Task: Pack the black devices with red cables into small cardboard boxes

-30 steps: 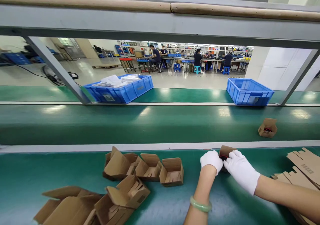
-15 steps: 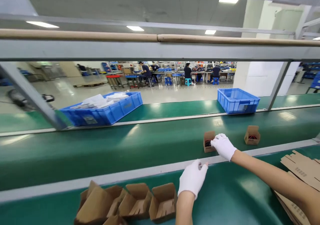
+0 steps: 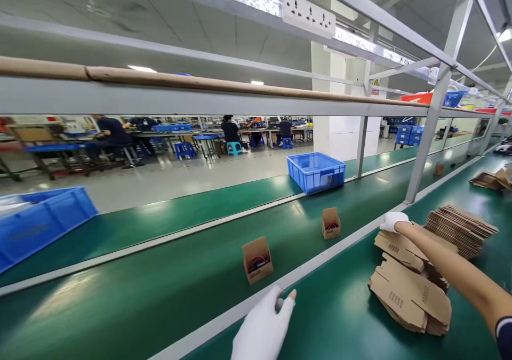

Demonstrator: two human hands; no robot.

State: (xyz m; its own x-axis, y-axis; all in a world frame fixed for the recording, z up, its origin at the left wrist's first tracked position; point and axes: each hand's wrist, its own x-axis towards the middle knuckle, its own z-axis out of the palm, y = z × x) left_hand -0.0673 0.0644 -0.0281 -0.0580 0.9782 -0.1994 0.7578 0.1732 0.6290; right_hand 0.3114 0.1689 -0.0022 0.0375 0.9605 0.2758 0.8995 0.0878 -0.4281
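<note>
My left hand (image 3: 262,325), in a white glove with one bare fingertip, hovers at the near edge of the green belt. Its thumb and forefinger are apart with nothing between them. Just beyond it on the belt stands an open cardboard box (image 3: 256,274) with a red and black item inside. A second open box (image 3: 331,232), holding something with red wire, stands farther right. My right hand (image 3: 394,221), also white-gloved, reaches to the far edge of some flattened cardboard boxes (image 3: 400,247). Its fingers are too small and partly hidden to show any grip.
Another pile of flat cartons (image 3: 410,293) lies nearer me, and a tall stack (image 3: 460,229) sits behind. Blue crates (image 3: 316,173) stand on the far ledge. A metal post (image 3: 426,136) rises on the right. People sit at distant benches.
The view has turned right. My right hand has left the nearer filled box and moved right to the flat cartons. My left hand stays empty; the open empty boxes are out of view.
</note>
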